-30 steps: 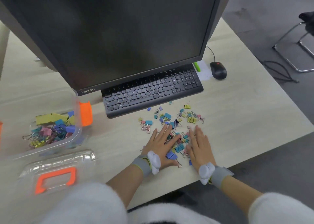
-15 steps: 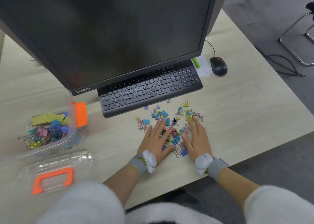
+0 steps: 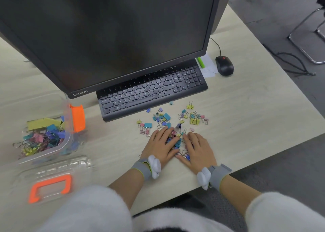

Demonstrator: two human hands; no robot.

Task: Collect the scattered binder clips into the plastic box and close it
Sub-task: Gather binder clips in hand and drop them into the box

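Observation:
Colourful binder clips lie scattered on the desk in front of the keyboard. My left hand and my right hand rest palm down side by side on the near part of the heap. Their fingers are bent over the clips and their thumbs almost meet, with several clips bunched between the two hands. At the left stands the clear plastic box with an orange latch; it is open and partly filled with clips. Its clear lid with an orange handle lies in front of it.
A black keyboard sits just beyond the clips, under a large dark monitor. A black mouse and a paper note lie at the back right. The desk's front edge runs just behind my wrists.
Both hands have slid closer together and their fingers have curled in, raking clips into a tighter bunch between them. The camera has shifted slightly.

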